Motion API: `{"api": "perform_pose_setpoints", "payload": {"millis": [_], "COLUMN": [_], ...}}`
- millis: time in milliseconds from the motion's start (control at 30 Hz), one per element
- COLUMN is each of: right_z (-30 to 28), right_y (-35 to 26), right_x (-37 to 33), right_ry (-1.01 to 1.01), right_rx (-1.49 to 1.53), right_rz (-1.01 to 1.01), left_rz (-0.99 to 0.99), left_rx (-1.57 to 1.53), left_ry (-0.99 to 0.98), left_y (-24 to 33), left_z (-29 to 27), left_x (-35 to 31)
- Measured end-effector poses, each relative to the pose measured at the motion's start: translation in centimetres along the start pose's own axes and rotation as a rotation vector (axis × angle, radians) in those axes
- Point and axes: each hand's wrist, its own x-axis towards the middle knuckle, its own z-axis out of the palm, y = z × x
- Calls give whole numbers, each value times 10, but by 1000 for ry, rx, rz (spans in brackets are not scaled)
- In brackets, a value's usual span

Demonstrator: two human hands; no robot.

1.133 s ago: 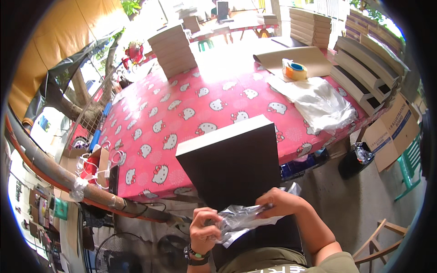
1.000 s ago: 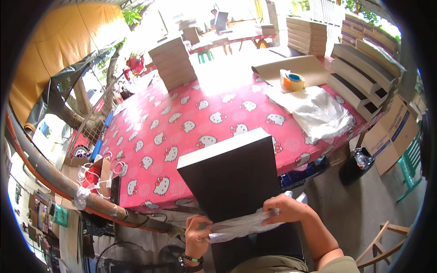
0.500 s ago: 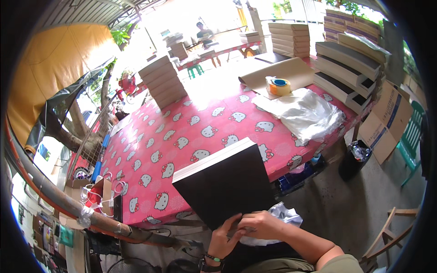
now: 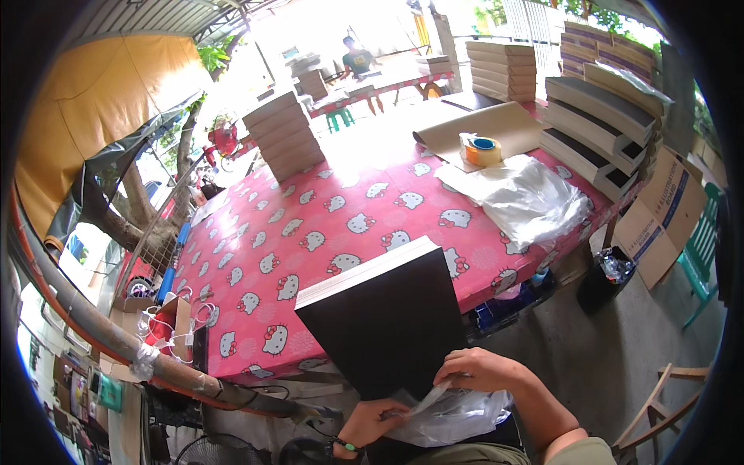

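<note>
A thick book with a black cover leans at the near edge of the table, its pale page block facing up. Below its lower edge, a thin clear plastic bag lies bunched over my lap. My left hand pinches one side of the bag's edge near the book's bottom corner. On the other side, my right hand has its fingers closed on the plastic, beside the book's lower right corner. The bag's edge is stretched between both hands. What supports the book from below is hidden.
The table has a pink patterned cover. On it are a book stack, brown paper, tape rolls, a white plastic pile and black-topped books. A metal pipe runs at left. A person sits far off.
My hands have moved apart, the right one up and rightward, the left one down and leftward. The clear plastic bag has been spread between them. The book stays in nearly the same place.
</note>
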Motion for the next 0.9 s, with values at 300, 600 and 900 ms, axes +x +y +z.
{"api": "perform_pose_setpoints", "payload": {"millis": [300, 600, 900], "right_z": [42, 32, 35], "right_y": [-8, -10, -11], "right_x": [22, 21, 26], "right_ry": [38, 232, 398], "right_rx": [-180, 383, 459], "right_rz": [-197, 320, 271], "left_rz": [33, -50, 40], "left_rx": [-547, -919, -955], "left_ry": [240, 491, 638], "left_y": [11, 3, 5], "left_z": [45, 36, 35], "left_x": [17, 18, 20]}}
